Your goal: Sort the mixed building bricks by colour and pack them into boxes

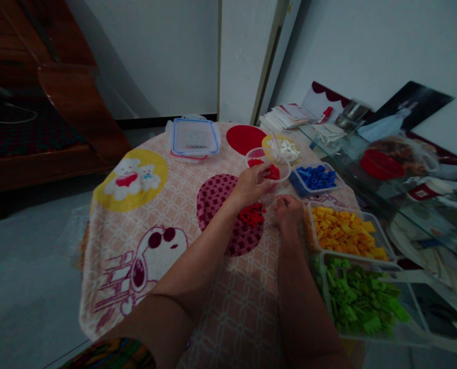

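Observation:
My left hand [251, 185] reaches over the near rim of a round clear tub [289, 171], its fingers bent and closed around red building bricks [273, 172] at the tub's inside. Below that wrist, a loose heap of red bricks [252, 215] lies on the checked circle of the cloth; my forearm covers part of it. To the right of the heap, my right hand [289, 211] rests on the cloth with curled fingers. Whatever is between those fingers is hidden.
Along the right edge stand tubs of blue bricks [316, 177], yellow bricks [345, 230] and green bricks [362, 297]. White bricks [287, 150] lie behind the round tub. Blue-rimmed lids [195, 136] are stacked at the back left. A cluttered glass shelf [382, 195] borders the table.

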{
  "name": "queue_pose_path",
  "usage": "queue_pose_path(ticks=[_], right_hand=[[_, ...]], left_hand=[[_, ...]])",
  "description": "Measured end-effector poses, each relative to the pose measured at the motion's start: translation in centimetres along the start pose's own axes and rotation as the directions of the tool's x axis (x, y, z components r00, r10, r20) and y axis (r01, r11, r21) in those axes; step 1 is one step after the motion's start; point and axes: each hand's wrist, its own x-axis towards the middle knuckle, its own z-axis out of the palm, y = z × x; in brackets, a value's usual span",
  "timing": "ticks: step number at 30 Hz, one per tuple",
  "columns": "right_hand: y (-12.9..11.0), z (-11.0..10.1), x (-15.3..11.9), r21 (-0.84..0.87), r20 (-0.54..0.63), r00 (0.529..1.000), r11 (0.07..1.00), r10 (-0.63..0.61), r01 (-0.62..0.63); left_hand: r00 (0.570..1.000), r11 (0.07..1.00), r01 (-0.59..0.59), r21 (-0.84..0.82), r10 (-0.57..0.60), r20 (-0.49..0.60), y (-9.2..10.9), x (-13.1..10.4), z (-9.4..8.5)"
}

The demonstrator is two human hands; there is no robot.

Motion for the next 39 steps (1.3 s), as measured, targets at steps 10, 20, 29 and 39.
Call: queue_pose_path(ticks=[10, 20, 29, 39], right_hand=[[-0.1, -0.1, 0.0, -0.021, -0.007, 1.000, 1.000, -0.008, 0.008], [-0.2, -0.1, 0.1, -0.024, -0.007, 1.000, 1.000, 0.002, -0.003], [0.0, 0.0, 0.1, -0.008, -0.004, 1.000, 1.000, 0.003, -0.003], [-0.1, 0.0, -0.1, -0.002, -0.001, 1.000, 1.000, -0.013, 0.013]], left_hand=[[0.998, 0.995, 0.044, 0.094, -0.048, 0.042, 1.2, -0.5, -1.3], [0.938, 0.799, 0.010, 0.601, -0.215, 0.271, 0.5, -1.0, -2.1], [0.832, 0.635, -0.073, 0.769, -0.386, 0.397, -0.1, -1.4, -1.1], [0.872, 0.647, -0.132, 0.751, -0.284, 0.397, 0.0, -1.4, -1.1]])
